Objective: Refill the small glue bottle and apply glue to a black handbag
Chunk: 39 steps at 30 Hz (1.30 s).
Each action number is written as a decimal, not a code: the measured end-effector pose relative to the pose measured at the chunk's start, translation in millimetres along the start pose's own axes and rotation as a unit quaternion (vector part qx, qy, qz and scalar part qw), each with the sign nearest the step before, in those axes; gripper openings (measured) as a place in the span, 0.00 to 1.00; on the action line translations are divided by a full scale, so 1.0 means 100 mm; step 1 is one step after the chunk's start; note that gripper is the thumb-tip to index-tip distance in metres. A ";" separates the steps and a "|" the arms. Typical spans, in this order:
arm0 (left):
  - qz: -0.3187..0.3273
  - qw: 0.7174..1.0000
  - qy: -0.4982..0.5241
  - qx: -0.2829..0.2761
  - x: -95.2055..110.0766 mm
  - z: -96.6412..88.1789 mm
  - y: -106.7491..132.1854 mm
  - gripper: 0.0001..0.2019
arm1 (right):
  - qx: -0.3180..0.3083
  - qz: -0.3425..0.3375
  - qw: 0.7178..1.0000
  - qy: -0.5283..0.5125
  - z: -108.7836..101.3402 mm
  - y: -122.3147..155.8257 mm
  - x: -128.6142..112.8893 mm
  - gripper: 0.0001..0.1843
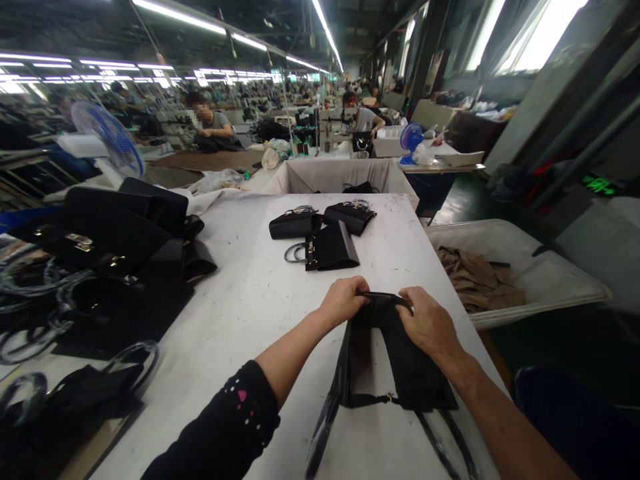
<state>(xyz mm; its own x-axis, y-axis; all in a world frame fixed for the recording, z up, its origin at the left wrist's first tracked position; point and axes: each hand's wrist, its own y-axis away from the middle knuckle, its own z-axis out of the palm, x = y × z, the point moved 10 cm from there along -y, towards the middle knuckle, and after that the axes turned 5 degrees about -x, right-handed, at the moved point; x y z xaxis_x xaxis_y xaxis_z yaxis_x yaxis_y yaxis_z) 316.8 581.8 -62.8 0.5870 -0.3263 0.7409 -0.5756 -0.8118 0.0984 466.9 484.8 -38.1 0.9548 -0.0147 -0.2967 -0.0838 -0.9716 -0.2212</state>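
Note:
A black handbag [417,370] lies on the white worktable [240,300] in front of me, its handles pointing towards me and its inside partly visible. My left hand [345,301] pinches the far left corner of the bag's edge. At the far right corner, my right hand [430,327] grips the same edge, with the thumb and fingers closed on the black material. Just beyond my hands lies another black handbag [333,247], its looped handles to the left. Two more black bags, one on the left [295,223] and one on the right [350,217], sit behind it.
A heap of black bags [115,247] with plastic-wrapped handles covers the left side. Right of the table stands a white bin [545,287] holding brown fabric [475,280]. A cloth-lined bin [345,175] adjoins the far edge. Co-workers sit beyond, near a blue fan [411,137].

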 end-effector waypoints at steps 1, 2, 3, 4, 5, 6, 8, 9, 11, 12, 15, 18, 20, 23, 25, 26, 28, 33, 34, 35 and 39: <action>-0.003 1.000 0.001 0.005 -0.01 -0.01 0.00 0.05 | 0.010 -0.027 0.999 -0.013 -0.02 -0.01 -0.05 0.09; -0.005 1.000 0.002 0.009 -0.02 -0.01 0.01 0.04 | 0.018 -0.054 0.998 -0.023 -0.04 -0.03 -0.10 0.10; -0.007 1.000 0.004 0.013 -0.03 -0.01 0.01 0.04 | 0.025 -0.078 0.996 -0.030 -0.06 -0.05 -0.16 0.09; -0.009 1.000 0.005 0.015 -0.04 -0.01 0.01 0.04 | 0.029 -0.098 0.994 -0.036 -0.08 -0.07 -0.21 0.07; -0.009 1.000 0.006 0.017 -0.04 0.00 0.02 0.04 | 0.032 -0.114 0.992 -0.039 -0.08 -0.09 -0.25 0.05; -0.009 1.000 0.006 0.018 -0.04 0.00 0.02 0.04 | 0.035 -0.127 0.990 -0.041 -0.09 -0.12 -0.29 0.04; -0.006 1.000 0.006 0.020 -0.03 -0.01 0.02 0.04 | 0.038 -0.143 0.988 -0.040 -0.08 -0.16 -0.37 0.04; -0.005 1.000 0.005 0.020 -0.03 -0.01 0.02 0.04 | 0.040 -0.147 0.988 -0.038 -0.07 -0.18 -0.40 0.05; -0.003 1.000 0.001 0.023 -0.02 -0.02 0.03 0.04 | 0.046 -0.152 0.987 -0.031 -0.07 -0.20 -0.46 0.05; -0.002 1.000 -0.001 0.024 -0.01 -0.02 0.03 0.04 | 0.048 -0.154 0.987 -0.027 -0.06 -0.21 -0.49 0.06; -0.001 1.000 -0.007 0.025 -0.01 -0.02 0.03 0.04 | 0.055 -0.163 0.985 -0.019 -0.06 -0.21 -0.54 0.07; 0.006 1.000 -0.007 0.018 -0.01 0.00 0.04 0.04 | 0.066 -0.170 0.983 -0.019 -0.07 -0.21 -0.55 0.07; 0.009 1.000 -0.006 0.011 -0.01 0.00 0.04 0.04 | 0.074 -0.176 0.981 -0.021 -0.08 -0.20 -0.55 0.07; 0.011 1.000 -0.007 0.001 -0.01 0.01 0.03 0.04 | 0.079 -0.192 0.978 -0.020 -0.08 -0.17 -0.57 0.08; 0.013 1.000 -0.012 -0.006 -0.01 0.01 0.02 0.05 | 0.079 -0.202 0.976 -0.016 -0.09 -0.16 -0.59 0.08; 0.014 1.000 -0.015 -0.010 0.00 0.02 0.03 0.04 | 0.080 -0.206 0.975 -0.015 -0.09 -0.15 -0.59 0.08; 0.016 0.999 -0.023 -0.017 0.01 0.02 0.03 0.04 | 0.081 -0.208 0.975 -0.012 -0.10 -0.15 -0.60 0.07; 0.026 0.998 -0.051 -0.026 0.04 0.03 0.06 0.03 | 0.078 -0.205 0.976 -0.008 -0.10 -0.16 -0.60 0.07; 0.031 0.997 -0.059 -0.029 0.05 0.03 0.05 0.04 | 0.078 -0.203 0.976 -0.008 -0.10 -0.16 -0.60 0.07; 0.037 0.996 -0.068 -0.033 0.07 0.03 0.05 0.05 | 0.077 -0.200 0.977 -0.008 -0.10 -0.16 -0.61 0.07; 0.065 0.991 -0.104 -0.049 0.13 0.05 0.02 0.07 | 0.083 -0.180 0.980 -0.016 -0.09 -0.17 -0.57 0.06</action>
<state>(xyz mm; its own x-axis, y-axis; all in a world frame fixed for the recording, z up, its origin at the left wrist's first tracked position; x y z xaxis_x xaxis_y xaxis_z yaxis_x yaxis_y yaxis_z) 326.1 573.5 -56.3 0.6030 -0.5258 0.5999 -0.7002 -0.7092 0.0823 416.8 500.2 -8.9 0.9220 0.3323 -0.1989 0.2098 -0.8603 -0.4647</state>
